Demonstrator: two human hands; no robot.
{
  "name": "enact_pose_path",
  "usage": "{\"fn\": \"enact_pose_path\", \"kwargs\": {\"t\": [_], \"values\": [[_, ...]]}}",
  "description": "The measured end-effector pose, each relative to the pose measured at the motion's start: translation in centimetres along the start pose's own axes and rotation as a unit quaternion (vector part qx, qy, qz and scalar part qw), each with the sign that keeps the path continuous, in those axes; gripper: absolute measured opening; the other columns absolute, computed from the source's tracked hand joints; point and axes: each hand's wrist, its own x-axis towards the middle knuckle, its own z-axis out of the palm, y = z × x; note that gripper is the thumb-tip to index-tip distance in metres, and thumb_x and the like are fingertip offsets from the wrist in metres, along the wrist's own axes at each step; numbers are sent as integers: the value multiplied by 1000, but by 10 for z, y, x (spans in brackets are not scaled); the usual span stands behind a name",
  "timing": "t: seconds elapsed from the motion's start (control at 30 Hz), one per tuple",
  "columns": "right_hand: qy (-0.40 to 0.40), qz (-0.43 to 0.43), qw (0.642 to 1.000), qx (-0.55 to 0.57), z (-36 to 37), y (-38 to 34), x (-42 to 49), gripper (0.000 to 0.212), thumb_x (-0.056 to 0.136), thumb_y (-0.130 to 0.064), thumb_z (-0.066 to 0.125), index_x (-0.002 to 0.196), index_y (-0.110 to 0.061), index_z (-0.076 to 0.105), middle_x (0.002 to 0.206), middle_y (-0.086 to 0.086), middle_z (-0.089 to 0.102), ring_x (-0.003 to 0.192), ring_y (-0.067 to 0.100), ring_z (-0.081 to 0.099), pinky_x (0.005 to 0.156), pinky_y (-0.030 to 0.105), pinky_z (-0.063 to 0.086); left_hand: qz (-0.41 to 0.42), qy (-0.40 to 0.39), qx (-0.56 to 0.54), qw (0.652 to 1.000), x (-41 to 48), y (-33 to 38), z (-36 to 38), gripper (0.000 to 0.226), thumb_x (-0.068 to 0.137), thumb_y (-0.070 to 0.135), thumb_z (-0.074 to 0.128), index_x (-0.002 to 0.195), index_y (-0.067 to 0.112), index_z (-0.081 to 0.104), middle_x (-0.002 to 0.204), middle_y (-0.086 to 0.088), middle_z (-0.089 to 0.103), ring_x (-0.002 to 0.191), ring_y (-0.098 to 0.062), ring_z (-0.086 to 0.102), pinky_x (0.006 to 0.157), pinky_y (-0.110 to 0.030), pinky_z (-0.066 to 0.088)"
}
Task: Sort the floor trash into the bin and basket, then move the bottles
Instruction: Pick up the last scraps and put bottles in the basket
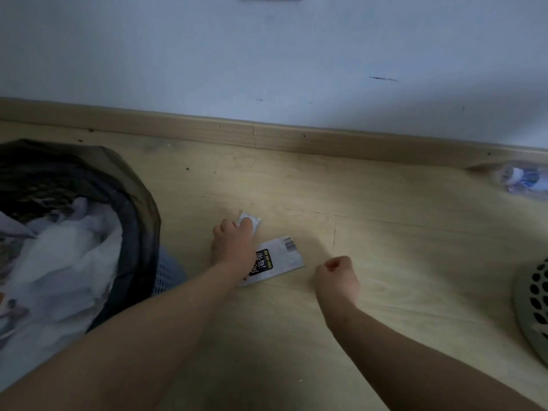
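On the wooden floor my left hand (234,244) reaches forward and its fingers close around a small crumpled white wrapper (250,220). Just to the right of that hand lies a flat white packet (278,260) with a black label and a barcode, partly under my wrist. My right hand (336,274) hovers over the floor right of the packet, fingers curled into a loose fist with nothing in it. A bin (142,203) lined with a dark bag stands at the left, holding white plastic and paper. A clear plastic bottle (522,178) lies by the skirting at the far right.
A pale perforated basket (530,307) shows at the right edge. A blue mesh container (166,274) peeks out behind the bin. The skirting board (267,134) and white wall close off the far side.
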Motion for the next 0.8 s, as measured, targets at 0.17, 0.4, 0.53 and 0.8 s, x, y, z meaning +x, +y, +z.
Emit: {"fn": "enact_pose_path", "kwargs": {"t": [0.17, 0.4, 0.53, 0.8], "values": [[-58, 111, 989, 73, 17, -3, -22, 16, 91, -11, 44, 105, -4, 47, 83, 7, 50, 72, 19, 47, 61, 27, 39, -48, -36, -115, 992, -26, 1, 6, 25, 93, 21, 52, 116, 13, 46, 127, -14, 33, 114, -30, 38, 84, -29, 36], [-120, 168, 965, 162, 22, -7, -28, 15, 89, -3, 50, 100, 5, 54, 82, 16, 56, 72, 26, 54, 54, 29, 41, -79, -105, -185, 974, -51, 8, 11, 23, 86, 29, 61, 102, 15, 50, 122, -13, 40, 106, -29, 55, 90, -32, 50], [-169, 141, 970, 98, 8, -3, -34, 15, 90, 3, 47, 78, -3, 54, 81, 17, 59, 72, 26, 56, 57, 28, 42, -95, -127, -279, 947, -62, 9, 13, 32, 76, 17, 76, 75, 19, 44, 117, -9, 52, 95, -23, 59, 77, -30, 55], [-205, 91, 970, 97, -17, -20, -47, 10, 95, 1, 44, 99, -5, 51, 98, 17, 58, 85, 28, 57, 60, 29, 46, -75, -141, -417, 895, -82, 10, 3, 27, 87, 3, 60, 69, 20, 48, 96, -9, 56, 86, -24, 55, 63, -26, 46]]}}
